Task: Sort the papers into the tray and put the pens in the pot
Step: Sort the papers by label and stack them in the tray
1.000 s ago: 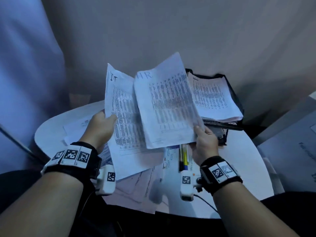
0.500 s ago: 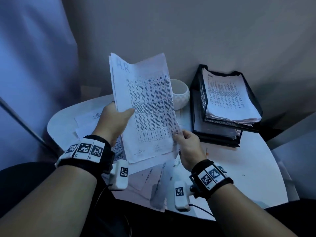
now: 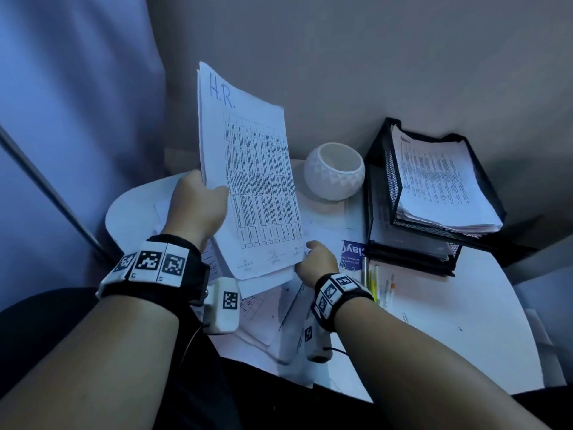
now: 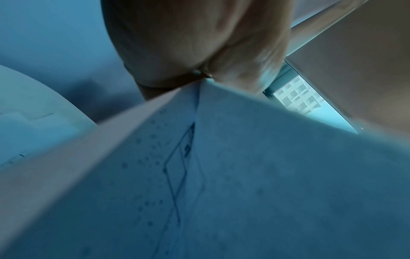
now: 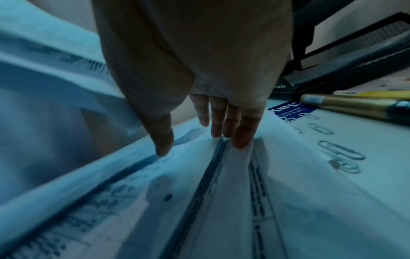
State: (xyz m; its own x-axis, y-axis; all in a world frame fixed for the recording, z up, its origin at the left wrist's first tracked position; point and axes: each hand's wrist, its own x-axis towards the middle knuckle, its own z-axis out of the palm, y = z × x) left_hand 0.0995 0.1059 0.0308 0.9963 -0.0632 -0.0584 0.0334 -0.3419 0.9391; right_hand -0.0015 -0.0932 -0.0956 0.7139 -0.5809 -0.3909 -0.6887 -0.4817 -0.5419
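1. Holding the "H.R." sheaf [image 3: 248,169] nearly upright above the table [image 3: 434,330], the left hand [image 3: 198,209] grips its left edge, thumb across the front. That one-sided grip could let the back sheets fan out and slide free if the thumb eases.

2. The right hand [image 3: 314,262] sits at the sheaf's lower right corner. In the right wrist view its fingers [image 5: 241,129] hang fairly straight, tips on the loose papers [image 5: 221,201] below, clasping nothing. Whether it also touches the sheaf's corner I cannot tell. A careless pinch here could lift two sheets at once and mix the piles.

3. The black mesh tray [image 3: 381,187] stands at the right; its top tier already carries a thick stack [image 3: 434,181] that overhangs the front. Dropping more on top could push that stack off.

4. The pens [image 3: 372,280] lie on the table just right of the right hand, in front of the tray, with paper clips [image 5: 341,152] scattered close by. Sweeping papers across could roll a pen off the edge or drag clips along.

5. The white pot [image 3: 333,170] stands empty beside the tray, behind the sheaf. It looks round-bellied, so a swinging sheaf might knock it over.
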